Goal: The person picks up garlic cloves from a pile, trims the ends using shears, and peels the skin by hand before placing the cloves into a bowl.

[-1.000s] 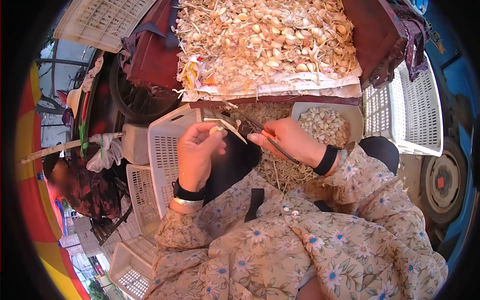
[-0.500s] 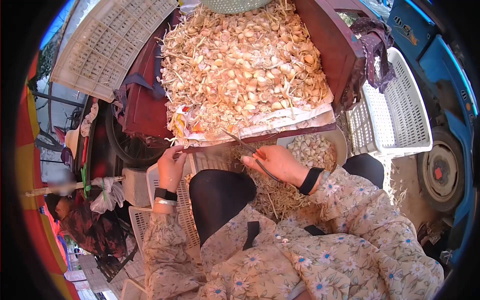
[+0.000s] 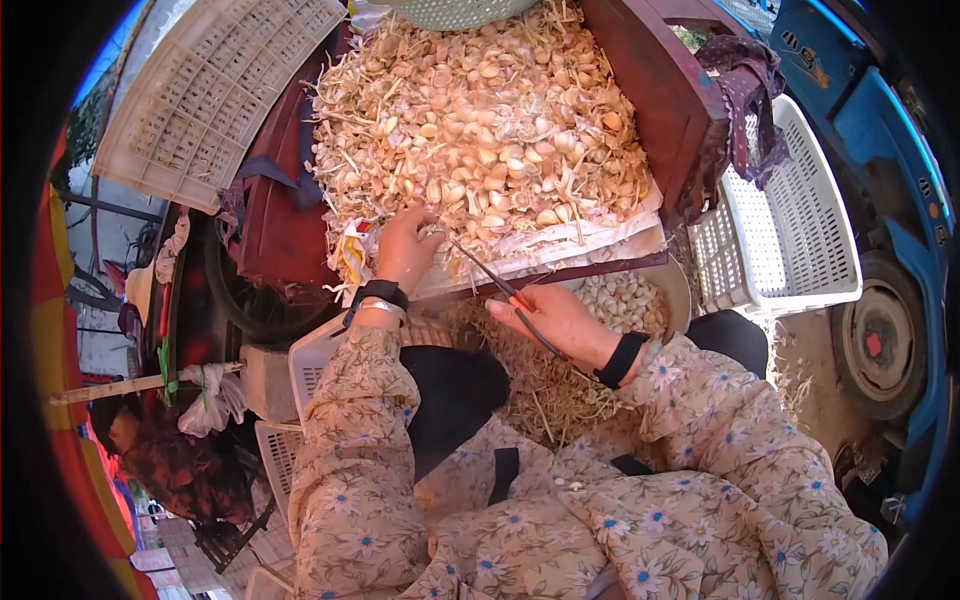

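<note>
My left hand [image 3: 408, 248] reaches over the front edge of the heap of garlic [image 3: 480, 140], its fingertips at the bulbs and dry stalks. Thumb and fingers are apart, and I see nothing held between them. In my right hand [image 3: 562, 318] is a long, dark metal tool that looks like shears [image 3: 487, 272], with a red part near the grip. Its narrow end points up and left to the heap's edge. Below and right of the heap, a round basin [image 3: 682, 300] holds pale garlic [image 3: 625, 300]. Both wrists wear dark bands.
The heap lies on a white sheet [image 3: 590, 245] in a dark red cart [image 3: 665, 110]. White plastic crates [image 3: 790, 210] stand at right, beside a blue vehicle [image 3: 905, 180]. Dry stalks [image 3: 550, 400] cover the ground by my knees. Another person [image 3: 185, 460] is at lower left.
My left hand has moved up and right, from below the cart's edge to the front of the garlic heap. My right hand stays nearly in place, still holding the shears.
</note>
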`<state>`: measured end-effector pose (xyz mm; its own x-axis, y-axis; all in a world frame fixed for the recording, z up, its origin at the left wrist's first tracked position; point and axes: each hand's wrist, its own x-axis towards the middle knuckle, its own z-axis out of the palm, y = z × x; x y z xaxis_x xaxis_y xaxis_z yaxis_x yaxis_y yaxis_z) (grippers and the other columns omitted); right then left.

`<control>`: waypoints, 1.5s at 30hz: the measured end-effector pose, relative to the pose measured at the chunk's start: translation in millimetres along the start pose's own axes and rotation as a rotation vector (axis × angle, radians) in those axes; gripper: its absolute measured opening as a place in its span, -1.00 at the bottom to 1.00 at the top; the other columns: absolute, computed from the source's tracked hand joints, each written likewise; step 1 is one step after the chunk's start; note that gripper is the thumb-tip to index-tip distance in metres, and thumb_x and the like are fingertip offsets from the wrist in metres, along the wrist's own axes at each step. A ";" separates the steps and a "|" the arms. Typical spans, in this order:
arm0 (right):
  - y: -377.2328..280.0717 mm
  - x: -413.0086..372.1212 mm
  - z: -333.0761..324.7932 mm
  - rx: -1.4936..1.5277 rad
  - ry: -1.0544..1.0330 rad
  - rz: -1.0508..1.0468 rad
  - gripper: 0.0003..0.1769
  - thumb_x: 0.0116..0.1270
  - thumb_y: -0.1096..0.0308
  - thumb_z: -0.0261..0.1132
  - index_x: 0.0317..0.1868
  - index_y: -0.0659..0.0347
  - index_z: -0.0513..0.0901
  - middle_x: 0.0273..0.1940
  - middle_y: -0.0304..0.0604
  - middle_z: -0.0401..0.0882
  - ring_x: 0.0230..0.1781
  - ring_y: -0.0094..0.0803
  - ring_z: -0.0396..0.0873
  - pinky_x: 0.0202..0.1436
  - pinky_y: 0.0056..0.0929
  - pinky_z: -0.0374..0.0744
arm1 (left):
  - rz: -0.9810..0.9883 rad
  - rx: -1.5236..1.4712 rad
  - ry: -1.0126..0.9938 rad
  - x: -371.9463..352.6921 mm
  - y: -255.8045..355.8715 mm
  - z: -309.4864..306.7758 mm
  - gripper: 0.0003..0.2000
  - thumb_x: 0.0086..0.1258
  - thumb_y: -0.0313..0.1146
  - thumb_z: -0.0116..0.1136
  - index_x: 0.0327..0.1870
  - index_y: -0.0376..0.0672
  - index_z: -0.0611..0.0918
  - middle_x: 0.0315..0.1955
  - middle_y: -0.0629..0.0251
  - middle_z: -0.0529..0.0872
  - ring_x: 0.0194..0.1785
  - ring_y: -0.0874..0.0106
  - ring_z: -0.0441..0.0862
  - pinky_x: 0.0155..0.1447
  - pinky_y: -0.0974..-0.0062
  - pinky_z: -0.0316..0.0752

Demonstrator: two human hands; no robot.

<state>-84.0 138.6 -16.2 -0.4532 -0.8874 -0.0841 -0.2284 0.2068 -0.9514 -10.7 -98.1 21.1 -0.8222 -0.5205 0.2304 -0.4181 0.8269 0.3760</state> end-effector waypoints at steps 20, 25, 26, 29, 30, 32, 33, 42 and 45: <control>-30.2 5.2 -8.0 0.937 -0.061 0.075 -0.59 0.17 0.15 0.38 -0.18 0.31 0.48 -0.48 -0.27 0.51 -0.59 -0.61 0.47 -0.57 -0.67 0.41 | -0.344 -1.117 -0.094 -80.1 75.0 -24.1 -0.82 0.28 -0.53 0.14 -0.11 -0.23 0.51 -0.41 0.37 0.60 -0.45 0.61 0.53 -0.37 0.70 0.45; -22.6 10.1 -4.3 0.854 -0.123 0.130 -0.67 0.16 0.32 0.38 -0.26 0.31 0.41 -0.44 -0.14 0.56 -0.53 -0.50 0.57 -0.52 -0.57 0.55 | -0.183 -0.865 -0.042 -92.4 85.0 -11.1 -0.86 0.22 -0.55 0.17 -0.21 -0.26 0.53 -0.39 0.43 0.59 -0.41 0.70 0.47 -0.36 0.73 0.40; -23.0 8.4 -2.6 0.939 -0.120 0.134 -0.71 0.18 0.37 0.35 -0.28 0.32 0.39 -0.44 -0.12 0.56 -0.52 -0.45 0.60 -0.52 -0.53 0.58 | -0.214 -0.840 -0.034 -94.9 84.7 -11.1 -0.86 0.22 -0.55 0.17 -0.22 -0.26 0.53 -0.39 0.43 0.59 -0.40 0.70 0.48 -0.35 0.72 0.41; -19.1 7.7 -0.3 0.924 -0.152 0.149 -0.72 0.19 0.40 0.34 -0.26 0.33 0.40 -0.44 -0.10 0.56 -0.52 -0.45 0.60 -0.52 -0.54 0.58 | -0.248 -0.766 0.016 -100.1 88.2 -12.1 -0.87 0.20 -0.56 0.16 -0.24 -0.26 0.53 -0.40 0.43 0.58 -0.37 0.70 0.48 -0.33 0.72 0.41; -19.2 6.8 0.0 0.929 -0.148 0.154 -0.73 0.19 0.40 0.33 -0.25 0.34 0.41 -0.44 -0.11 0.56 -0.51 -0.45 0.60 -0.52 -0.54 0.58 | -0.222 -0.739 0.047 -103.2 93.7 -12.3 -0.87 0.20 -0.56 0.16 -0.24 -0.26 0.54 -0.40 0.44 0.58 -0.37 0.71 0.48 -0.34 0.72 0.41; -21.1 4.5 -0.6 0.939 -0.139 0.163 -0.73 0.20 0.41 0.32 -0.22 0.35 0.42 -0.44 -0.11 0.56 -0.51 -0.44 0.60 -0.51 -0.54 0.58 | -0.183 -0.686 0.107 -108.4 95.8 -11.3 -0.88 0.20 -0.56 0.15 -0.25 -0.25 0.54 -0.41 0.44 0.57 -0.38 0.72 0.46 -0.34 0.73 0.40; -22.5 2.7 -1.5 0.940 -0.147 0.160 -0.72 0.20 0.42 0.32 -0.19 0.36 0.42 -0.43 -0.12 0.56 -0.51 -0.43 0.61 -0.50 -0.54 0.59 | -0.172 -0.660 0.136 -111.4 93.0 -9.7 -0.88 0.20 -0.56 0.15 -0.25 -0.24 0.54 -0.42 0.45 0.57 -0.38 0.73 0.46 -0.35 0.74 0.39; -28.5 -6.9 -22.7 1.013 -0.244 0.026 -0.61 0.19 0.43 0.32 -0.02 0.41 0.43 -0.33 -0.11 0.57 -0.42 -0.42 0.62 -0.36 -0.53 0.61 | 0.152 -0.057 -0.224 -124.8 60.2 -35.1 -0.73 0.17 -0.47 0.25 -0.09 -0.29 0.59 -0.31 0.28 0.63 -0.22 0.50 0.55 -0.14 0.58 0.44; -28.5 -10.8 -20.5 0.989 -0.231 0.017 -0.60 0.19 0.43 0.33 -0.01 0.41 0.43 -0.29 -0.09 0.57 -0.38 -0.41 0.62 -0.32 -0.52 0.61 | -0.199 -0.551 -0.233 -134.4 87.7 -35.1 -0.68 0.19 -0.41 0.27 -0.02 -0.20 0.57 -0.23 0.27 0.66 -0.13 0.33 0.59 0.06 0.44 0.44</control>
